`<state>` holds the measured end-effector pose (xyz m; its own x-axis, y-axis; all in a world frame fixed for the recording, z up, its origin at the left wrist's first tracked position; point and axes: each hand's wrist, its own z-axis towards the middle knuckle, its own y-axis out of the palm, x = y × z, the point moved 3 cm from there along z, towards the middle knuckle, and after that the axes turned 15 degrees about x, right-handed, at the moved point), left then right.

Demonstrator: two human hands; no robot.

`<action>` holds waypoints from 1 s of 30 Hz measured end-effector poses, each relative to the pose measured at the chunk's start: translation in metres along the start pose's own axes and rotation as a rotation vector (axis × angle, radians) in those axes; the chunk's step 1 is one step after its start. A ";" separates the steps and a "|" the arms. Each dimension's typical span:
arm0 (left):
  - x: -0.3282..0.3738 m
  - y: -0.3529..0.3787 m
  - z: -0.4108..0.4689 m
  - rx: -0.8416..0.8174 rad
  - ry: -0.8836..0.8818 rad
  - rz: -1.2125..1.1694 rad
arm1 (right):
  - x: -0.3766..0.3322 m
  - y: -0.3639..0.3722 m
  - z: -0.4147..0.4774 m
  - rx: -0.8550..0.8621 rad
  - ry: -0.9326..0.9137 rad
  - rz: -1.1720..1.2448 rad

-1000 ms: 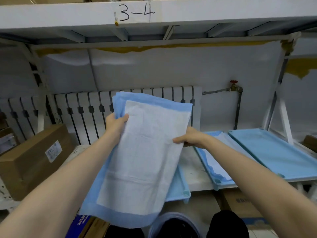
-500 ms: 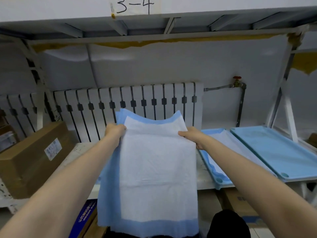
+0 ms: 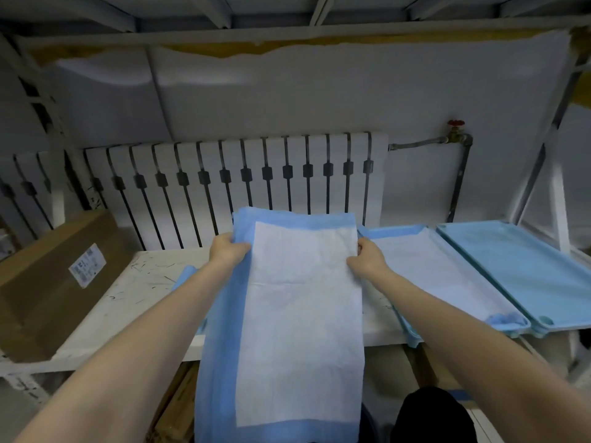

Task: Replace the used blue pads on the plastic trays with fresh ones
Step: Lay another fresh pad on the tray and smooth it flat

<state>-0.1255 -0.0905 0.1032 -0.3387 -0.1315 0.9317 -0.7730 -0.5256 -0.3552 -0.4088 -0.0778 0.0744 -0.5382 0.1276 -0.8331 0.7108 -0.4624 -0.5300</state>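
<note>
A blue-edged pad (image 3: 297, 308) with a white middle hangs lengthwise over the front of the white shelf (image 3: 128, 298). My left hand (image 3: 227, 251) grips its far left edge and my right hand (image 3: 367, 260) grips its far right edge. Under the pad a blue plastic tray (image 3: 185, 274) shows only at its left corner. To the right lies a second blue tray (image 3: 412, 338) with a white-faced pad (image 3: 431, 273) in it, and beside that a third, bare blue tray (image 3: 524, 273).
A brown cardboard box (image 3: 54, 276) with a label stands on the shelf's left end. A white radiator (image 3: 256, 183) and a pipe with a red valve (image 3: 455, 124) line the back wall. More boxes sit under the shelf. A white shelf post (image 3: 558, 199) rises at right.
Both hands have carried the pad down and away from me, from held up in the air to low over the shelf and the left tray. The view has tilted downward.
</note>
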 end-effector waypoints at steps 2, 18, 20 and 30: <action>0.000 0.005 0.000 -0.043 0.035 -0.002 | -0.007 0.003 0.004 0.110 -0.093 -0.023; 0.016 0.025 -0.029 -0.518 0.167 0.135 | -0.090 0.018 -0.013 -0.300 -0.614 0.055; 0.017 0.023 -0.030 -0.536 0.175 0.131 | -0.086 0.015 -0.014 -0.267 -0.601 0.100; 0.033 0.021 -0.038 -0.340 0.284 -0.064 | -0.086 0.009 -0.028 -0.079 -0.672 0.176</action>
<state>-0.1735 -0.0738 0.1240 -0.3819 0.1527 0.9115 -0.9134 -0.2127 -0.3471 -0.3435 -0.0684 0.1373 -0.5573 -0.5259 -0.6425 0.8303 -0.3582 -0.4269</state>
